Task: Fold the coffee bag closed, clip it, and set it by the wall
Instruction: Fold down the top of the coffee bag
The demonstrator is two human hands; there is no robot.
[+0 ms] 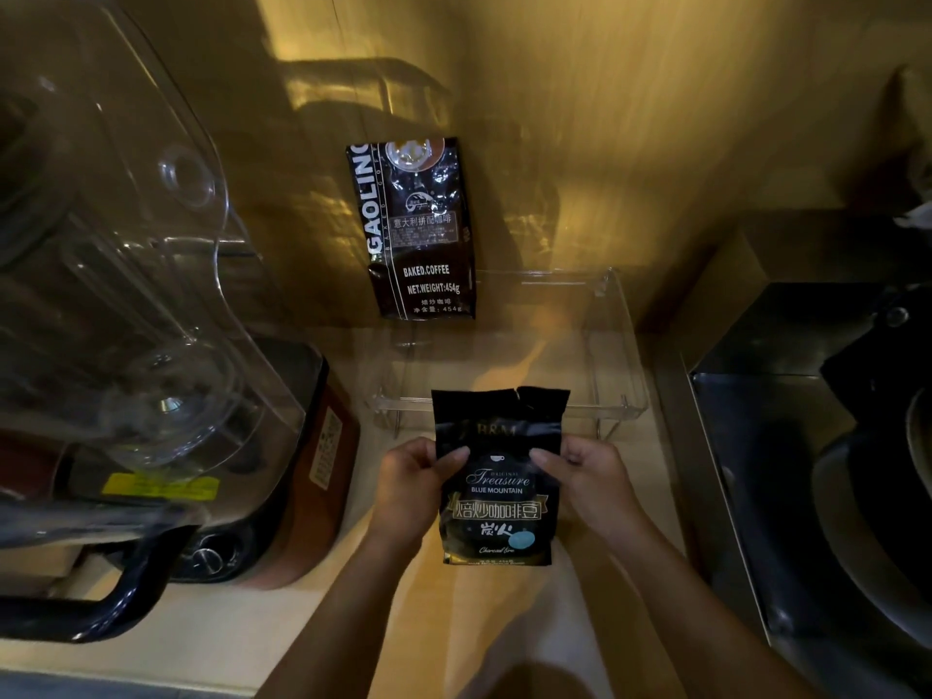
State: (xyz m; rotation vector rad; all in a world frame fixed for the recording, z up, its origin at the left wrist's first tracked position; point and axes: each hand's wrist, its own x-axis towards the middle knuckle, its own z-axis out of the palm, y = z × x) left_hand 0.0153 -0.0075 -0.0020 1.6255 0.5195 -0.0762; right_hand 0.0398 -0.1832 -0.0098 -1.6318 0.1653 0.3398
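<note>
On the coffee bag (pixel 497 491) you hold, near you, you can read "Treasure", "BLUE MOUNTAIN" and Chinese characters. The far bag (pixel 418 229) at the wall reads "GAOLIN", "BAKED.COFFEE" and "NET.WEIGHT:454g". The yellow label (pixel 159 484) on the left appliance is unreadable.

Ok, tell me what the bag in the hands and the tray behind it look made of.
Coffee bag: glossy black film, likely foil-lined plastic; it creases and glints. Tray: clear rigid plastic, probably acrylic; the counter shows through its walls and its edges catch light.
</note>
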